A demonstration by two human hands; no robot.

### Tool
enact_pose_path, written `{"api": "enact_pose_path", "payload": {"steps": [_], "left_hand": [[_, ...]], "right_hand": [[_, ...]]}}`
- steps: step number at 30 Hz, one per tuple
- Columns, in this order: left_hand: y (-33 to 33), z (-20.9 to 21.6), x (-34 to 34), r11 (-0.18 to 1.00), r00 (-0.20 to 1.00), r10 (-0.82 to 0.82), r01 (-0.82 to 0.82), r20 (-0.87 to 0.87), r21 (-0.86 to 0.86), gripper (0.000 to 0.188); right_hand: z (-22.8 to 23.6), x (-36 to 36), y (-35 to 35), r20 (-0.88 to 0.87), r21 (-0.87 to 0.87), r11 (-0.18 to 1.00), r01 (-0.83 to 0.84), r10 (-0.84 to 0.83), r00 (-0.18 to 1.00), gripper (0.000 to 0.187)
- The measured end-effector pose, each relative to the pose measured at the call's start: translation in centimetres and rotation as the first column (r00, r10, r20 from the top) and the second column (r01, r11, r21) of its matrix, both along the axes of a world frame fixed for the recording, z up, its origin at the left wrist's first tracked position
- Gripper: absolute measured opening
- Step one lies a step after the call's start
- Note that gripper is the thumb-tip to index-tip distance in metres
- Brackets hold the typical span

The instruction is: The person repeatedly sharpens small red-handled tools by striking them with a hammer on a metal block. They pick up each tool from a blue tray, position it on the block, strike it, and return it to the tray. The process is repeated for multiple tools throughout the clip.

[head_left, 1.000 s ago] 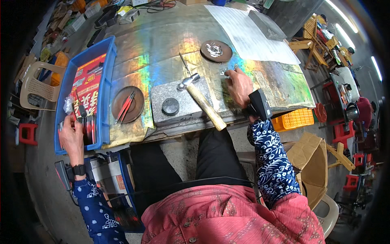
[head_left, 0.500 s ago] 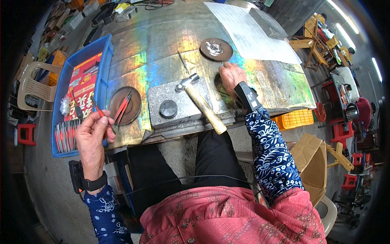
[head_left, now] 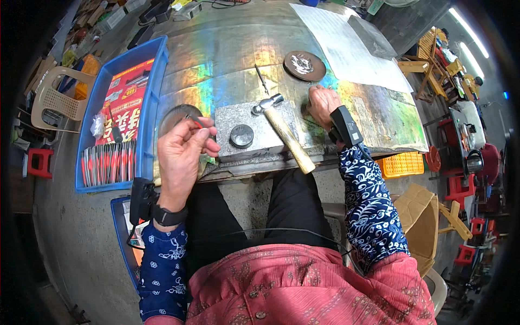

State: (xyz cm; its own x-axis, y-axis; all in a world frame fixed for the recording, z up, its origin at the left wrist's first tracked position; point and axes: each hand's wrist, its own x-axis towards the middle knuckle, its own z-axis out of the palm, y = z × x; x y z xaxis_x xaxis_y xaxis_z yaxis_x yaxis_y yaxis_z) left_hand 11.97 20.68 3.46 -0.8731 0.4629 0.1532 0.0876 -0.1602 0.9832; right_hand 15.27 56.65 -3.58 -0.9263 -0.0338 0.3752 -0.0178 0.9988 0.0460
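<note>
Pinching red tool (head_left: pixel 196 120), left hand (head_left: pixel 181 149) lifted.

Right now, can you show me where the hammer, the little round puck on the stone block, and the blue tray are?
hammer (head_left: pixel 285 135), head view, on its wooden handle.
round puck (head_left: pixel 241 135), head view, on its flat top.
blue tray (head_left: pixel 150 103), head view, on its right wall.

Concrete floor (head_left: pixel 81 238); beige plastic chair (head_left: pixel 51 103); red stools (head_left: pixel 40 162).
</note>
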Motion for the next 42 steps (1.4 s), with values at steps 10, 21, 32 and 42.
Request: {"api": "enact_pose_path", "payload": {"steps": [10,21,32,42], "left_hand": [[1.5,-1.3,1.0,0.995,0.995,0.038,-0.046,-0.089,-0.083,0.017],[1.8,-1.7,1.3,0.932,0.873,0.143,-0.277,-0.467,-0.234,0.016],[1.3,-0.7,2.9,0.984,0.991,0.022,-0.045,0.133,0.171,0.014],[0.5,-0.3,5.5,0.923,0.897,-0.174,0.005,0.407,0.384,0.017]], "right_hand": [[3.8,3.0,-2.6,0.1,-0.412,0.898,0.153,-0.122,0.988,0.015],[4.4,6.4,-6.2,-0.085,-0.837,0.547,0.006,-0.141,0.986,0.006],[8.5,10.1,-16.1,-0.234,-0.844,0.479,-0.242,0.077,0.969,0.01],[8.6,10.7,-20.3,-0.217,-0.937,0.252,-0.242,0.124,0.968,0.013]]}}
